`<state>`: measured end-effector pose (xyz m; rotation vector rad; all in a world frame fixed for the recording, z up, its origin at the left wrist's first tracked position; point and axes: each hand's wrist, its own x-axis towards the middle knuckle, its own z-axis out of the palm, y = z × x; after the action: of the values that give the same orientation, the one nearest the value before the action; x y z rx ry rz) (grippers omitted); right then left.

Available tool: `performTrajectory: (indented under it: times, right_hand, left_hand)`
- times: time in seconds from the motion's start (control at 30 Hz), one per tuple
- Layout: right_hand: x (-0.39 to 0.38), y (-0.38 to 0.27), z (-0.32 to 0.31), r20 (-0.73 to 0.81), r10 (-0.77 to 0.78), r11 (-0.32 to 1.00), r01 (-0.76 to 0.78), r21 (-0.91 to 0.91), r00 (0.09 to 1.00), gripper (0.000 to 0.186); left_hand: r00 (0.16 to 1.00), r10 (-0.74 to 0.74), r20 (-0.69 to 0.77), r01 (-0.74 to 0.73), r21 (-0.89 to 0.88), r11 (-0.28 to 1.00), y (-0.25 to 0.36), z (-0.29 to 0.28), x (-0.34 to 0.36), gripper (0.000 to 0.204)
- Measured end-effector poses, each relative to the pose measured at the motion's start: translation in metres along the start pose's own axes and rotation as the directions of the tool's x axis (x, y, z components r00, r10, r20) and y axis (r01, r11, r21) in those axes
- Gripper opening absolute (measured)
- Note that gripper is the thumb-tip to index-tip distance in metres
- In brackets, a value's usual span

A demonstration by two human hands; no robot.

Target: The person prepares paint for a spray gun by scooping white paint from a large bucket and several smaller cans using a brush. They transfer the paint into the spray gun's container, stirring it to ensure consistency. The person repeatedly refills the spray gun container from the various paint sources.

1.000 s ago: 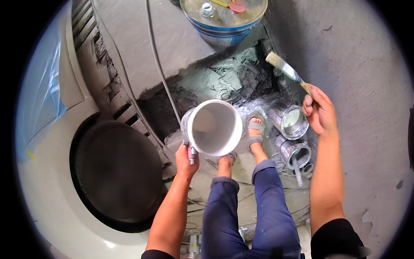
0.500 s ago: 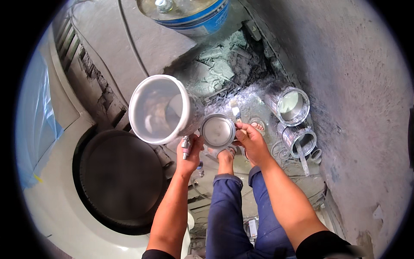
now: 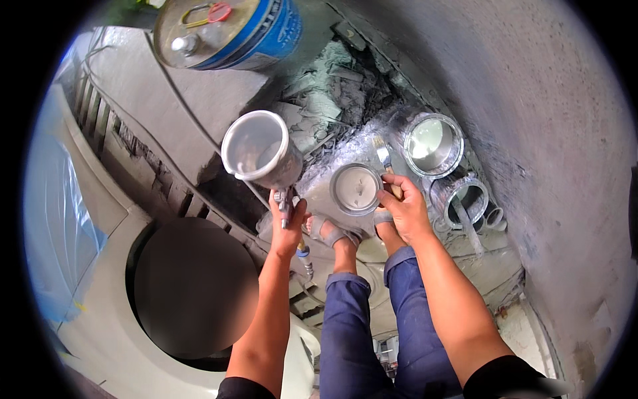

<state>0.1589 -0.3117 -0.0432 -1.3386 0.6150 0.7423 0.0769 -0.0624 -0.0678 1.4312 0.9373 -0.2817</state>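
My left hand (image 3: 287, 223) is closed round the metal body of a spray gun (image 3: 284, 201). On top of the gun sits a translucent, open-mouthed plastic cup (image 3: 262, 147), tilted toward me, with no lid on it. My right hand (image 3: 407, 211) pinches the edge of a round grey lid or shallow tin (image 3: 357, 189), its face beige with dark specks. From the same fingers a paintbrush (image 3: 383, 153) sticks out, its wooden handle partly hidden by them. Cup and round piece are side by side, apart.
Two open paint-smeared tins stand at right, one holding pale liquid (image 3: 430, 143), the other a stir stick (image 3: 468, 226). A blue drum (image 3: 266, 36) is at the far left, near rubble (image 3: 332, 86). A pale vehicle body panel (image 3: 106, 292) curves round the left; a hose (image 3: 189, 100) crosses.
The spray gun and its cup look smaller, farther from my head. My right hand, with the round piece and brush, has shifted right and away from the cup. The view has shifted.
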Motion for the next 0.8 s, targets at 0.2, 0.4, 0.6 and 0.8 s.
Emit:
performTrajectory:
  times: [0.2, 0.4, 0.6, 0.8]
  right_hand:
    - [-0.007, 0.034, -0.024, -0.050, -0.048, 0.999, 0.047, -0.023, 0.998, 0.036]
    - [-0.017, 0.055, -0.034, -0.058, -0.074, 0.997, 0.074, 0.009, 0.996, 0.034]
    - [-0.024, 0.051, -0.032, -0.077, -0.083, 0.995, 0.078, -0.067, 0.994, 0.033]
    - [-0.021, 0.039, -0.028, -0.070, -0.084, 0.989, 0.074, -0.126, 0.994, 0.036]
  left_hand:
    - [0.978, -0.200, 0.062, 0.188, 0.155, 0.970, -0.032, 0.003, 0.042, 0.027]
    - [0.996, -0.086, -0.005, 0.085, 0.153, 0.985, -0.042, 0.017, 0.038, 0.023]
    - [0.984, -0.171, 0.051, 0.157, 0.205, 0.966, -0.038, 0.001, 0.023, 0.040]
    - [0.973, 0.133, -0.187, -0.034, 0.456, 0.889, -0.038, -0.017, -0.009, 0.028]
